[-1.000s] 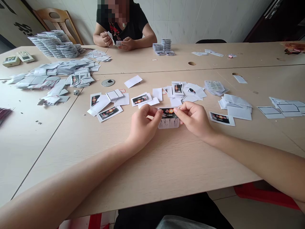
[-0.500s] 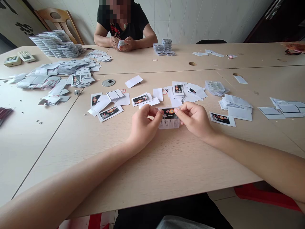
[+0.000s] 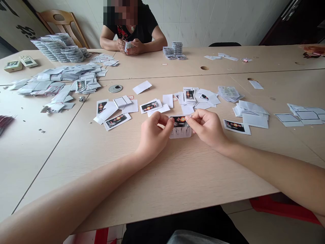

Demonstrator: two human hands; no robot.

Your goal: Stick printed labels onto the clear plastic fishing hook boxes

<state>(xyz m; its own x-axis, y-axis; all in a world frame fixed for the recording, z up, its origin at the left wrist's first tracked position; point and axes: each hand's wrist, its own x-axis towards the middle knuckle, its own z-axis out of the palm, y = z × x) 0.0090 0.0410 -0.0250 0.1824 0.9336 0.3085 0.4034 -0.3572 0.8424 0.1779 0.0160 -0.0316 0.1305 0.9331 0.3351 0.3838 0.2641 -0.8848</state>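
Observation:
Between my hands is a small clear plastic box of fish hooks (image 3: 180,132), with a dark printed label (image 3: 179,121) along its upper part. My left hand (image 3: 156,132) pinches the box's left side between thumb and fingers. On the opposite side, the thumb and index finger of my right hand (image 3: 205,127) press at the label's right end. Just beyond my hands lies a loose pile of labels (image 3: 190,96), some printed side up. Another printed label (image 3: 237,126) rests to the right of my right hand.
Loose labels (image 3: 117,121) lie left of my hands, with a large heap of white cards (image 3: 63,74) farther left. Clear boxes (image 3: 230,93) and a white card stack (image 3: 255,115) sit at right. Across the table, a person in black (image 3: 142,23) holds something small near stacked boxes (image 3: 177,49).
Almost nothing differs. Both hands keep their grip on the hook box, and the view has shifted only slightly.

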